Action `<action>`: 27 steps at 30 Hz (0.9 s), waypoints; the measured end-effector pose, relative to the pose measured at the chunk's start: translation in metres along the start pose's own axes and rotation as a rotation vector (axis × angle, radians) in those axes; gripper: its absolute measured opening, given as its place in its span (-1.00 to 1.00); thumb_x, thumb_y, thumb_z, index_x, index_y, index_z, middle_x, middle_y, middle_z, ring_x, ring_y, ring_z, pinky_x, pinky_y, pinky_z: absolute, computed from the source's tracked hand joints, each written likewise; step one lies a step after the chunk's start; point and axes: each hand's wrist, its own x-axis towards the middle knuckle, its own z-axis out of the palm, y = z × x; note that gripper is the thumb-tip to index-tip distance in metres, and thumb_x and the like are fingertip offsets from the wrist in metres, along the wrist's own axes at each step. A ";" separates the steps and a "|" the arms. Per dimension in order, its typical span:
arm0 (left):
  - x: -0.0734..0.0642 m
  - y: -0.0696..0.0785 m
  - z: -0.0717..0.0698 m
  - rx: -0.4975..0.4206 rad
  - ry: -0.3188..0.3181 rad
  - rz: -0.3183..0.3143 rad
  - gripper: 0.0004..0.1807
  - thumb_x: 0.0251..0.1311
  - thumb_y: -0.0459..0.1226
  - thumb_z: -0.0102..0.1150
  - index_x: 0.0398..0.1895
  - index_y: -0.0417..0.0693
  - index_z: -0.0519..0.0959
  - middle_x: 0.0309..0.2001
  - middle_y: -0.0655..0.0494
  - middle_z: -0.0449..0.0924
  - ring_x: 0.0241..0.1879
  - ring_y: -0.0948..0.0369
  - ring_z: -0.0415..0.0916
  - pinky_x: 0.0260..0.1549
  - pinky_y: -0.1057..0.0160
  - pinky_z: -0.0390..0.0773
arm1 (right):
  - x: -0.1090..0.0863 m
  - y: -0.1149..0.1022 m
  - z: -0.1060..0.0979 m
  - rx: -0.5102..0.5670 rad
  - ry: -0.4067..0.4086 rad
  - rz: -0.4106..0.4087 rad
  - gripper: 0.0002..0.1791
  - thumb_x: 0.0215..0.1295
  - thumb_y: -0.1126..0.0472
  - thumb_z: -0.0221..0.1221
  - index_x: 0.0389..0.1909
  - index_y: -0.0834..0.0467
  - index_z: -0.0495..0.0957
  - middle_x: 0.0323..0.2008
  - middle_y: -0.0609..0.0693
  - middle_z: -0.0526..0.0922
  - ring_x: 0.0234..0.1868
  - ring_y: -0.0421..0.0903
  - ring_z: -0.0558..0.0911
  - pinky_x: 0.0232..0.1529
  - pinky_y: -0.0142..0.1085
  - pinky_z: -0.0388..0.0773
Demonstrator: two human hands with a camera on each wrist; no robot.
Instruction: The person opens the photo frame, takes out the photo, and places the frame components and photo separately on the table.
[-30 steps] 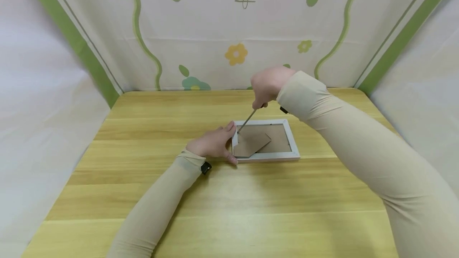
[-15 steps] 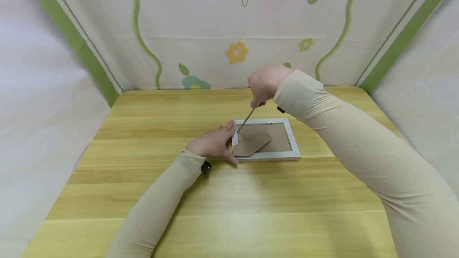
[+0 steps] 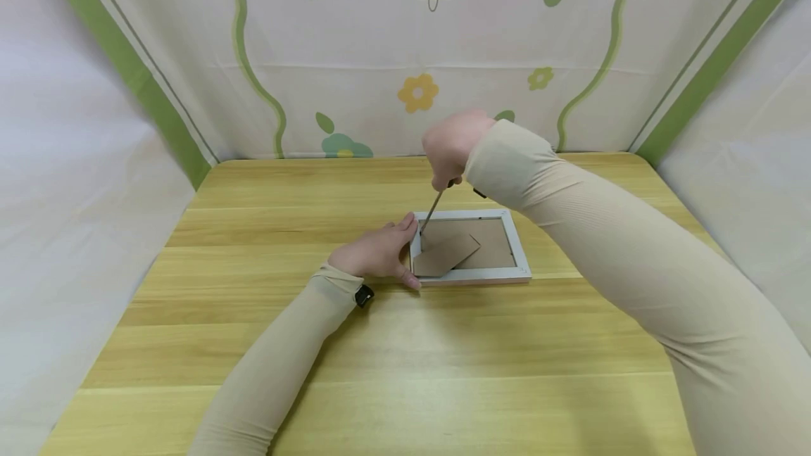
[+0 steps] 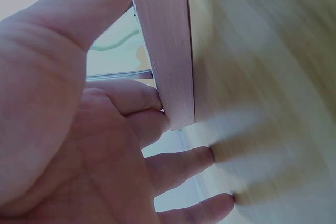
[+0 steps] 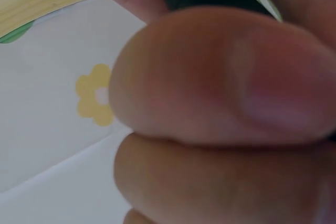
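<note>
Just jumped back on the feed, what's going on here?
A person is working on a white-edged picture frame lying on the wooden table, brown backing up. The left hand holds the frame's left end. The right hand grips a thin-shafted tool, its tip down by the frame's inner edge, near the left fingers. The backing is still in the frame.

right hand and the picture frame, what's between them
In the head view, a thin tool shaft runs from the right hand to the picture frame.
</note>
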 end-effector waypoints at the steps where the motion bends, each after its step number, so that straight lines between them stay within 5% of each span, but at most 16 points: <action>1: 0.000 0.000 0.000 -0.002 0.001 -0.001 0.36 -0.05 0.20 0.45 0.59 -0.15 -0.23 0.58 -0.01 -0.38 0.48 -0.21 -0.13 0.41 -0.02 0.05 | 0.000 -0.002 -0.001 -0.008 0.004 -0.003 -0.78 0.25 0.02 0.18 -0.49 0.02 0.68 -0.51 -0.14 0.69 -0.45 -0.16 0.54 -0.31 -0.20 0.49; 6: 0.001 0.003 0.001 -0.008 0.002 -0.011 0.36 -0.06 0.20 0.46 0.59 -0.13 -0.23 0.58 0.01 -0.37 0.48 -0.21 -0.12 0.40 -0.04 0.07 | 0.000 -0.008 -0.005 -0.055 0.011 -0.015 -0.77 0.26 0.01 0.20 -0.50 0.01 0.67 -0.59 -0.15 0.64 -0.56 -0.22 0.51 -0.35 -0.25 0.48; 20: 0.005 0.003 0.003 -0.003 0.000 -0.019 0.38 -0.10 0.22 0.47 0.59 -0.09 -0.23 0.58 0.05 -0.36 0.49 -0.18 -0.11 0.41 0.00 0.08 | 0.004 -0.016 -0.009 -0.166 0.026 -0.007 -0.79 0.26 -0.03 0.19 -0.45 0.00 0.61 -0.47 -0.13 0.52 -0.44 -0.16 0.46 -0.39 -0.28 0.42; 27: 0.007 0.001 0.004 0.000 -0.003 -0.007 0.39 -0.09 0.24 0.46 0.59 -0.10 -0.24 0.58 0.03 -0.38 0.48 -0.21 -0.11 0.39 -0.04 0.11 | 0.003 -0.007 -0.006 -0.076 0.011 -0.021 -0.78 0.24 0.01 0.20 -0.43 0.05 0.70 -0.52 -0.13 0.66 -0.48 -0.17 0.52 -0.34 -0.28 0.46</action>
